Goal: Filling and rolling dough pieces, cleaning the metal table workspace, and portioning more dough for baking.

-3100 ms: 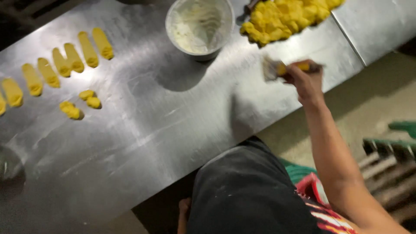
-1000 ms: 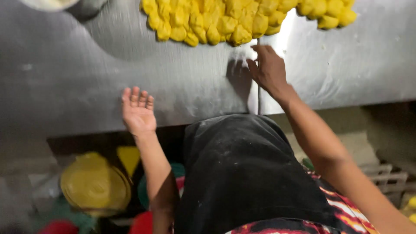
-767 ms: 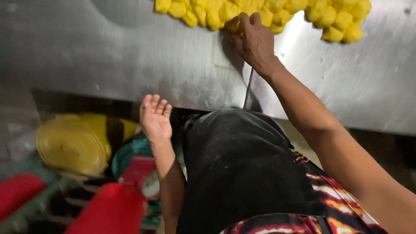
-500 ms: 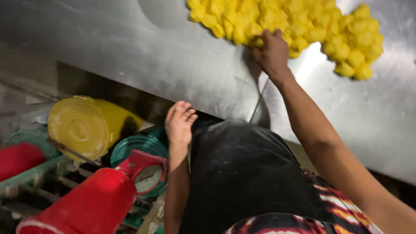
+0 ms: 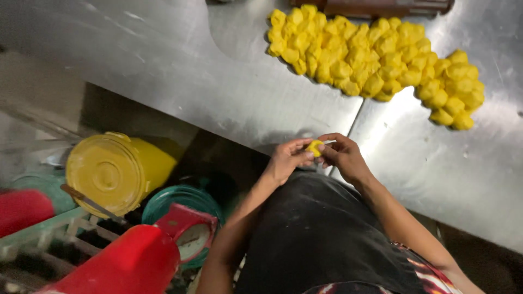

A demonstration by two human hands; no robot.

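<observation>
- Holding a small yellow lump between them, both hands meet just past the near edge of the metal table, in front of the person's body.
- The left hand pinches the lump from the left side, with its thumb and fingertips closed on it.
- The right hand pinches the same lump from the right side, with its fingers curled in around it.
- The lump is small and soft-looking, and it is the same yellow as the big pile.
- Something thin and pale pokes out by the right fingers, but it is too small to tell what it is.
- The big pile of yellow lumps lies far up on the table, well apart from the hands, and runs from the middle to the right.
- The table is shiny and grey, with a thin seam running down it from the pile toward the hands.
- A dark brown thing sits at the far edge, just behind the pile, and only a bit of it shows.
- The person wears a black apron that fills the near middle of the view.
- Down low on the left, under the table edge, a yellow bucket with a lid lies on its side.
- Just right of the bucket there is a green round tub.
- A red scale with a round dial stands near the tub, in front of it.
- A big red thing sits at the near left, blurry and close.
- Another red thing shows at the left edge.
</observation>
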